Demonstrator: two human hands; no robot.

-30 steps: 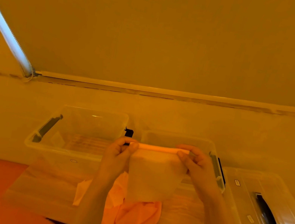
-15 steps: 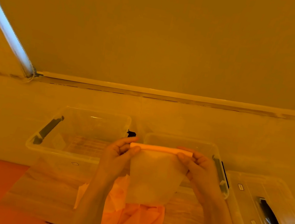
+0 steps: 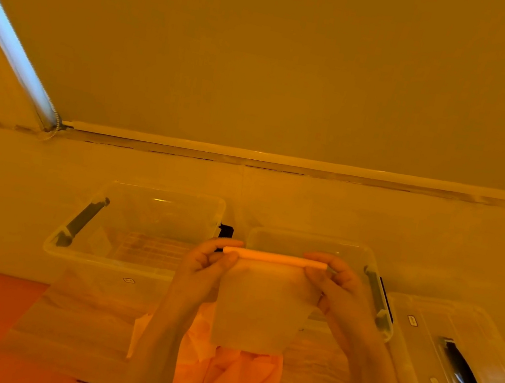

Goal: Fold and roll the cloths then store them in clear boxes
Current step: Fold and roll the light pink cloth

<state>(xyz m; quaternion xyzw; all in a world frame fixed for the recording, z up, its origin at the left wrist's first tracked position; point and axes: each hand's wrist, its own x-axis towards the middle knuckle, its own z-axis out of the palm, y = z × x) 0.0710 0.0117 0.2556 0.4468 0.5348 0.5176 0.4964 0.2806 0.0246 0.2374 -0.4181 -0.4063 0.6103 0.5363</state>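
Pale cloth (image 3: 261,307), pinched at its rolled top by both hands (image 3: 273,257), hides the crumpled orange cloths (image 3: 231,380).

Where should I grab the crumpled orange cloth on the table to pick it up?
Probably best to pinch the crumpled orange cloth at a raised fold near its middle, coming from above. It lies bunched on the table, so the folds stand up and give an easy grip. Both hands, left and right, are busy with the pale cloth.

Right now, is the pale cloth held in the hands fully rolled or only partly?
Partly rolled: the pale cloth has a thin roll at its top edge, pinched by the left hand and right hand; the rest hangs flat.
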